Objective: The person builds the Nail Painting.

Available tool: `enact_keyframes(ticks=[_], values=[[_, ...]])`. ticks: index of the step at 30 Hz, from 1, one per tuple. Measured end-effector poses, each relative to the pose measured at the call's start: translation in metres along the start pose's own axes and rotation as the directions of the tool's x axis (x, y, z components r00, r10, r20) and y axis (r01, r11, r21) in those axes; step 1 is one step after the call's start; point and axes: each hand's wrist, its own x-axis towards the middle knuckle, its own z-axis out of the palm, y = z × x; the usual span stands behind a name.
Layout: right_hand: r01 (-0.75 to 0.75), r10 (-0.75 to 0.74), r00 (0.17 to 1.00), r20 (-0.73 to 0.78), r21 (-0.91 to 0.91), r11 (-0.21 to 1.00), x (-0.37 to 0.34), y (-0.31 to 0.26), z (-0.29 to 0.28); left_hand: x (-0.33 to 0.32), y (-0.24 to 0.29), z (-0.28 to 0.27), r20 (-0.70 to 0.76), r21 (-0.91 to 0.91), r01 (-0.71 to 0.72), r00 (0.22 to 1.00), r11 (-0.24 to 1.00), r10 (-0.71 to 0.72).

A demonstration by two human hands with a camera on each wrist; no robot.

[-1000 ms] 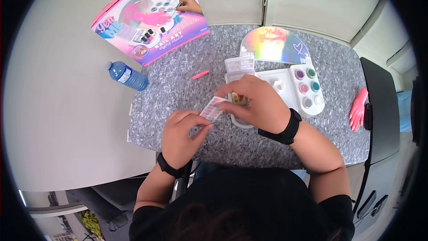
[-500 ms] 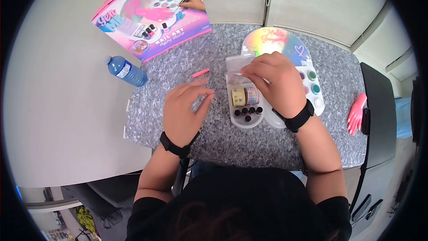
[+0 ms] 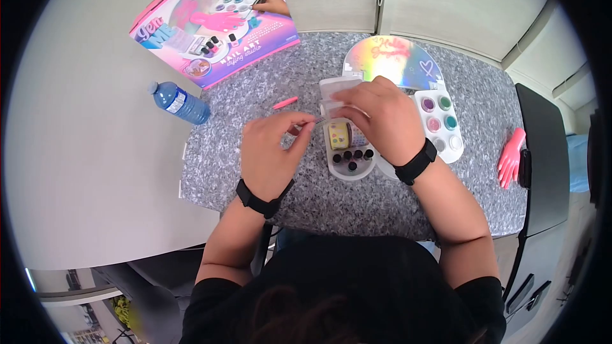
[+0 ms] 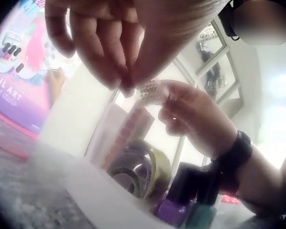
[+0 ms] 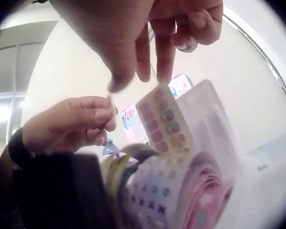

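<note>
My left hand (image 3: 271, 153) pinches a thin small sticker sheet (image 4: 151, 92), clear with gold-looking dots and nearly edge-on in the right wrist view. Close by, my right hand (image 3: 389, 121) hovers over the open-lidded compartment (image 3: 328, 111) of the white nail studio case, thumb and fingers apart. A nail sticker sheet (image 5: 164, 121) in pink and teal stands upright in that case, right fingertips at its top edge. Below the hands sit a yellow patterned tape roll (image 3: 339, 135), a pale dotted roll (image 5: 152, 193) and several black-capped polish bottles (image 3: 352, 165).
Right of the hands, glitter pots (image 3: 434, 124) fill the case's tray, with a shiny rainbow mirror panel (image 3: 392, 67) behind. A pink stick (image 3: 285, 102), water bottle (image 3: 180, 103) and product box (image 3: 217, 32) are on the left. A pink model hand (image 3: 511, 159) lies far right.
A pink sticker sheet between both hands left them as the right hand moved up to the compartment. The left hand has since moved up and right and now pinches a small sheet.
</note>
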Motion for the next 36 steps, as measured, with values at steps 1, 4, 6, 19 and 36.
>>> enact_keyframes(ticks=[1, 4, 6, 19, 36], values=[[0.0, 0.0, 1.0, -0.002, 0.001, 1.0, 0.003, -0.004, -0.001, 0.0, 0.002, 0.001, -0.021, -0.012, -0.001, 1.0, 1.0, 0.0], [0.075, -0.055, 0.979, -0.198, 0.095, 0.993, 0.011, -0.012, -0.012, 0.001, 0.006, 0.004, -0.073, -0.081, 0.033, 0.997, 0.996, -0.039], [0.143, -0.129, 0.988, -0.089, 0.172, 0.975, 0.011, -0.012, -0.021, 0.002, 0.008, 0.007, -0.102, -0.14, 0.066, 0.991, 0.988, -0.081], [-0.084, 0.075, 0.973, 0.217, 0.032, 0.996, 0.006, 0.027, -0.04, 0.031, -0.061, 0.006, 0.051, 0.101, 0.071, 0.996, 0.992, -0.076], [-0.06, 0.016, 0.975, 0.222, 0.19, 0.98, 0.007, 0.013, -0.044, 0.035, -0.069, 0.017, -0.046, -0.064, 0.171, 0.984, 0.983, -0.174]])
